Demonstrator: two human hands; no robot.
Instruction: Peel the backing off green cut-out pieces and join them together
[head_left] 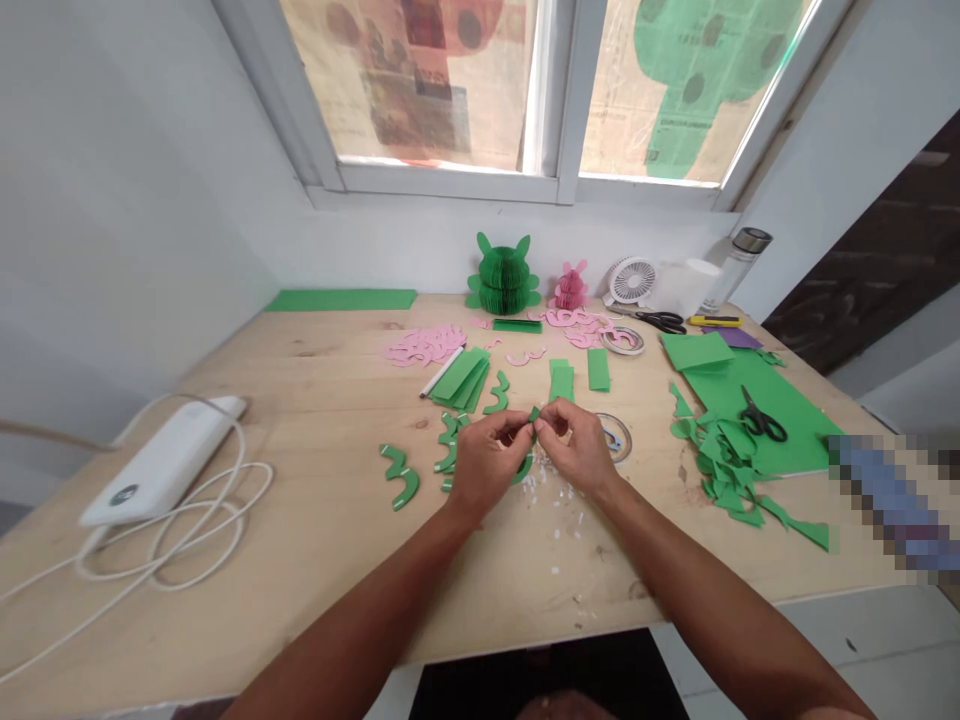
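My left hand (487, 455) and my right hand (574, 445) meet above the middle of the wooden table (315, 400). Both pinch one small curved green paper piece (534, 415) between fingertips and thumbs. More curved green cut-outs (401, 475) lie just left of my left hand. A stack of green paper strips (461, 378) sits beyond my hands. A roll of clear tape (616, 437) lies right beside my right hand. Tiny white paper scraps (555, 500) are scattered below my wrists.
A white power bank (161, 465) with coiled cable lies at left. Black scissors (761, 415) rest on a green sheet (780, 400) with offcuts at right. Pink cut-outs (424, 345), a green honeycomb paper figure (504, 275), a pink one (570, 288), a small fan (631, 280) and a bottle (739, 262) stand at the back.
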